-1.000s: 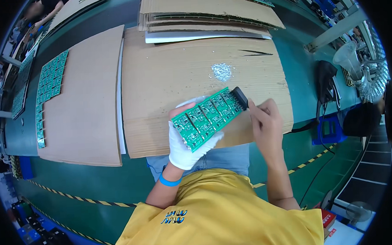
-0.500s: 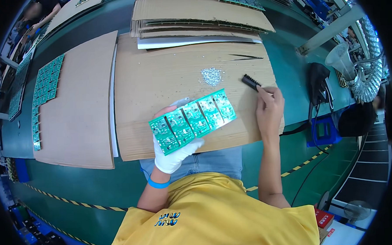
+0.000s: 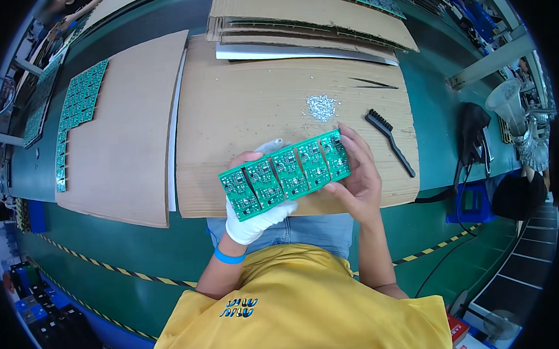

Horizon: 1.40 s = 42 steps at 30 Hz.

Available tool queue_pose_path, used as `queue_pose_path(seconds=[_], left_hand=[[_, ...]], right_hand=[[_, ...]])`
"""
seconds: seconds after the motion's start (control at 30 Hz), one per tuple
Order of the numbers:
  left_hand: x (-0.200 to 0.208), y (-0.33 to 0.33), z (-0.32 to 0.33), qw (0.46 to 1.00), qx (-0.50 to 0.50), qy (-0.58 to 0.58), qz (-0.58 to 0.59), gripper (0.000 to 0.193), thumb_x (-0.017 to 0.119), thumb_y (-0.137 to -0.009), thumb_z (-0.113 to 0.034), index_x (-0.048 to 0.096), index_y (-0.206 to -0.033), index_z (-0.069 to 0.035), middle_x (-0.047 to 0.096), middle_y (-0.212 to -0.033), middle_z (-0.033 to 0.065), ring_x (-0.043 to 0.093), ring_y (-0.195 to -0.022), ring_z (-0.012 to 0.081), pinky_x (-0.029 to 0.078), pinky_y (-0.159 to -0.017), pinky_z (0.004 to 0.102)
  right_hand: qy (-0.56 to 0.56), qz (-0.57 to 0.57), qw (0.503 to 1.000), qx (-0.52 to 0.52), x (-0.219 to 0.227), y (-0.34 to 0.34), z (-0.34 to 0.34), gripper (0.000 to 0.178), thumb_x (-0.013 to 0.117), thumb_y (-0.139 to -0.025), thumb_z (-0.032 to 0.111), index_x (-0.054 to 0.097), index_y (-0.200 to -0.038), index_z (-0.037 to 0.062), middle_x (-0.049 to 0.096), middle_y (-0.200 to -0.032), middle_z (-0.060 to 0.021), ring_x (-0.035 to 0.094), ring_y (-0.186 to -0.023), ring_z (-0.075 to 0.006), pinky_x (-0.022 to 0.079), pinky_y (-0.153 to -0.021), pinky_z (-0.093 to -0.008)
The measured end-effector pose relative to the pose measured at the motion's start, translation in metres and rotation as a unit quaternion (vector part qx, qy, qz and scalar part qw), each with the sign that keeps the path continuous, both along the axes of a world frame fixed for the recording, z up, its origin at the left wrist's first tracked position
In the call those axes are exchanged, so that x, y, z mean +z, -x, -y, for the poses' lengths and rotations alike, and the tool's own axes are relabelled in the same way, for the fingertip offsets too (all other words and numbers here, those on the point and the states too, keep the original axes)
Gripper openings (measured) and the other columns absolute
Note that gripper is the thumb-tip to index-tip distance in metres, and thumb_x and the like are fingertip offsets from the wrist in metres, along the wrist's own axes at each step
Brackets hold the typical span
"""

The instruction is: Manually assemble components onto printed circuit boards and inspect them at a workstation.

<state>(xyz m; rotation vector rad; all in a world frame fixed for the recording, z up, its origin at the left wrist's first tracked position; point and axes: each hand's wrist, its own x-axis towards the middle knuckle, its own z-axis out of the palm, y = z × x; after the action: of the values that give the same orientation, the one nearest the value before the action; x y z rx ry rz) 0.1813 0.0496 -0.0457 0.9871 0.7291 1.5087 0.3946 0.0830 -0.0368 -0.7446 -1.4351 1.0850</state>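
A green circuit board panel (image 3: pixel 290 172), split by slots into several sections, is held up over the near edge of the cardboard. My left hand (image 3: pixel 256 220), in a white glove with bare fingertips, grips its left part from beneath. Bare, my right hand (image 3: pixel 363 180) closes around the right end, thumb at the lower edge and fingers at the upper corner. To the right, a black brush (image 3: pixel 390 141) lies on the cardboard sheet (image 3: pixel 239 107), bristles at its far end. Beyond the panel sits a pile of small silvery bits (image 3: pixel 321 108). Dark tweezers (image 3: pixel 373 83) lie farther back.
On the left, another cardboard sheet (image 3: pixel 125 137) carries several green boards (image 3: pixel 84 99). Stacked cardboard layers (image 3: pixel 310 14) stand at the back. At the right are a metal post (image 3: pixel 490 62), a duct funnel (image 3: pixel 505 96) and a blue stool (image 3: pixel 471 205). Another person's arm shows at the far left.
My right hand has let go of the brush, which now lies on the cardboard, and has moved left onto the panel's right end. The view has shifted slightly.
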Motion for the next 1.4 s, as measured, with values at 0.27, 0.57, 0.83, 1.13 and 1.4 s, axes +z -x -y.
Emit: queue_pose_path(seconds=[0.27,0.57,0.83,1.13,1.4], left_hand=[[-0.013,0.000,-0.001,0.983,0.073,-0.032,-0.167,0.071,0.082,-0.082,-0.007,0.043,-0.141,-0.007,0.064,-0.128,0.0134,0.067,-0.107,0.0231,0.056,-0.094,0.0365],[0.013,-0.016,-0.001,0.995,0.035,0.087,0.024,0.030,0.049,-0.103,0.000,0.051,-0.133,0.002,0.068,-0.112,0.0111,0.063,-0.081,0.0155,0.056,-0.076,0.0355],[-0.004,-0.008,-0.002,0.996,-0.007,0.077,0.050,0.035,0.053,-0.105,-0.008,0.048,-0.140,-0.004,0.064,-0.123,0.0108,0.066,-0.099,0.0223,0.054,-0.076,0.0372],[0.026,-0.009,-0.017,0.981,0.007,0.150,0.123,0.033,0.053,-0.104,-0.008,0.052,-0.135,0.003,0.067,-0.116,0.0111,0.068,-0.099,0.0167,0.058,-0.075,0.0350],[0.065,0.034,-0.098,0.992,-0.001,0.124,0.018,0.035,0.059,-0.105,-0.028,0.063,-0.124,0.001,0.068,-0.117,0.0107,0.069,-0.100,0.0172,0.058,-0.078,0.0317]], right_hand=[[-0.145,0.193,0.967,-0.085,-0.010,-0.014,-0.005,0.055,0.075,-0.086,-0.002,0.055,-0.137,-0.0051,0.063,-0.121,-0.0152,0.067,-0.102,-0.0183,0.058,-0.083,-0.0297],[0.190,-0.094,0.973,-0.091,-0.007,-0.002,0.005,0.025,0.065,-0.099,0.008,0.058,-0.119,-0.0054,0.063,-0.085,-0.0039,0.047,-0.046,-0.0038,0.035,-0.033,-0.0191],[0.223,-0.114,0.965,-0.075,-0.001,-0.003,0.005,0.029,0.068,-0.096,0.003,0.058,-0.122,-0.0054,0.063,-0.085,-0.0040,0.051,-0.054,-0.0030,0.042,-0.039,-0.0190],[0.235,-0.041,0.971,-0.019,0.003,-0.003,0.005,0.019,0.065,-0.099,0.009,0.060,-0.114,-0.0023,0.067,-0.082,-0.0060,0.060,-0.056,-0.0076,0.046,-0.044,-0.0213],[-0.111,0.458,0.841,-0.264,0.066,-0.062,-0.076,0.017,0.068,-0.097,0.014,0.068,-0.109,0.0030,0.071,-0.096,-0.0154,0.069,-0.087,-0.0239,0.054,-0.074,-0.0362]])
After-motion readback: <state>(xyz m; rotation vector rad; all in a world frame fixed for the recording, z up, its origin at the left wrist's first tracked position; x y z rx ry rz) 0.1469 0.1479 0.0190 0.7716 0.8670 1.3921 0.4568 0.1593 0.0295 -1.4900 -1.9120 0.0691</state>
